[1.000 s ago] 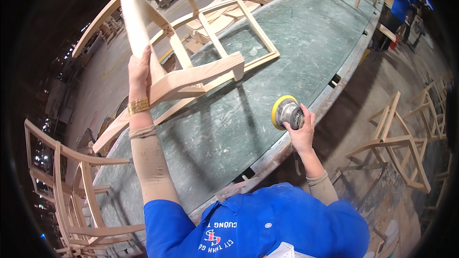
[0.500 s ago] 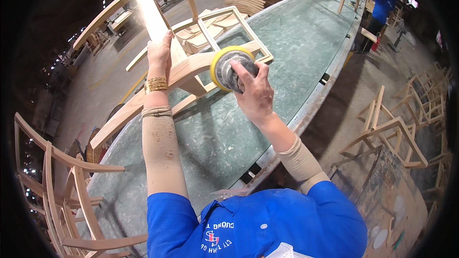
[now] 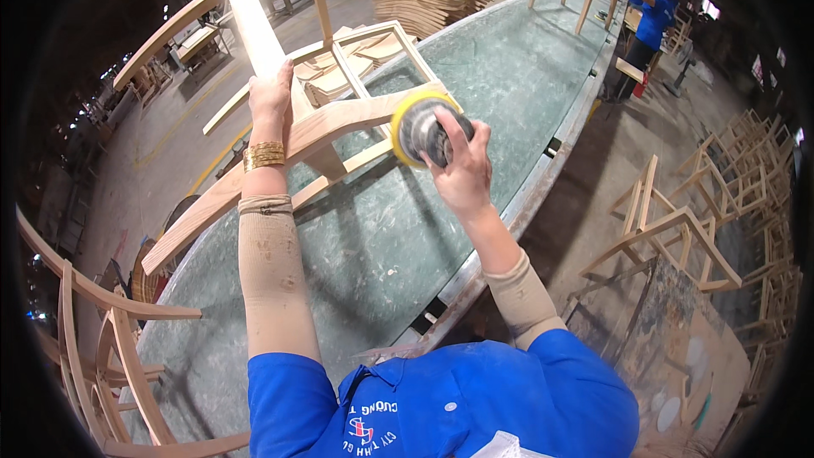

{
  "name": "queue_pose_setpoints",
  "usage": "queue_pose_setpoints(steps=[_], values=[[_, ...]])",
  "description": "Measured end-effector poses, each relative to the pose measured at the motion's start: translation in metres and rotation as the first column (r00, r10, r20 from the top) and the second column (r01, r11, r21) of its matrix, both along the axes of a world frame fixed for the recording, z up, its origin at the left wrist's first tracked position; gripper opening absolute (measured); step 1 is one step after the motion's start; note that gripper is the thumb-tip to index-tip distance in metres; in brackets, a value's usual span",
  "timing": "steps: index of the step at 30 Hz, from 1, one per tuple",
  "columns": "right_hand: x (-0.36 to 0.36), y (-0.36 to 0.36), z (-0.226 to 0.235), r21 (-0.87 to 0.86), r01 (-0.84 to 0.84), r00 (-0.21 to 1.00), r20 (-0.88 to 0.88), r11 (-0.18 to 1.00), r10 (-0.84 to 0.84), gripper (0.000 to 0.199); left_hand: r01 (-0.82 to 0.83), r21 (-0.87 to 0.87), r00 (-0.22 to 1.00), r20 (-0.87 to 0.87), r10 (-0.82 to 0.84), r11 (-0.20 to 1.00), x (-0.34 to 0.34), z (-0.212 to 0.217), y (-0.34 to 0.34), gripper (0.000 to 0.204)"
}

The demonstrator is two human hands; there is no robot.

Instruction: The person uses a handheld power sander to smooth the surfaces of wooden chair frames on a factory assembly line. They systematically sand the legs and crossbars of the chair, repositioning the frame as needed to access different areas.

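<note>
The left hand (image 3: pixel 270 95) is closed around a rail of the wooden chair frame (image 3: pixel 339 123), which lies tilted on the green counter (image 3: pixel 398 237). The right hand (image 3: pixel 462 171) is clamped on a round sander (image 3: pixel 421 130) — its yellow pad touches the frame's curved arm, just beside the left hand.

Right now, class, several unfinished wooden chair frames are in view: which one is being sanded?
The chair frame lying tipped on the green workbench: the left hand grips it, the right hand presses a yellow-padded sander against it.
</note>
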State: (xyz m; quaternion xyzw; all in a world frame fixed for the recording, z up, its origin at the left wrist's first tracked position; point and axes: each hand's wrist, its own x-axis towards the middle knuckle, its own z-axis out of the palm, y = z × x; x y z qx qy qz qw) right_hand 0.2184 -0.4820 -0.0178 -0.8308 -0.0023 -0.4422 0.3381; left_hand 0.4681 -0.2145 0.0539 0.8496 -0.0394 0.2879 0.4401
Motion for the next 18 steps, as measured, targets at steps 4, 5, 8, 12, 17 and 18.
queue_pose_setpoints(steps=[4, 5, 8, 12, 17, 18], values=[[-0.013, -0.009, -0.009, 0.093, -0.030, 0.986, -0.158, 0.995, 0.044, 0.076, -0.035, -0.026, 0.998, 0.049, 0.037, 0.999, 0.001, 0.009, 0.009, 0.074], [-0.017, -0.010, -0.010, 0.024, -0.015, 0.989, -0.145, 1.000, 0.018, 0.073, -0.035, 0.002, 0.997, 0.074, 0.034, 0.999, -0.004, 0.005, 0.008, 0.072], [-0.017, -0.018, 0.026, -0.012, -0.020, 0.991, -0.132, 1.000, 0.019, 0.071, 0.013, -0.008, 1.000, 0.008, -0.013, 1.000, -0.017, 0.001, -0.023, 0.063], [-0.004, -0.018, 0.052, -0.114, -0.107, 0.959, -0.275, 0.988, 0.072, 0.071, -0.038, -0.092, 0.997, 0.056, 0.043, 0.995, -0.024, 0.009, -0.007, 0.064], [-0.029, -0.040, 0.031, -0.080, -0.096, 0.944, -0.325, 0.992, 0.065, 0.067, -0.045, -0.004, 0.999, -0.009, 0.045, 0.999, -0.022, 0.015, -0.002, 0.076], [-0.028, -0.043, 0.032, -0.094, -0.084, 0.956, -0.290, 0.992, 0.053, 0.067, -0.070, 0.003, 0.998, 0.000, 0.070, 0.998, -0.020, 0.012, -0.006, 0.077]])
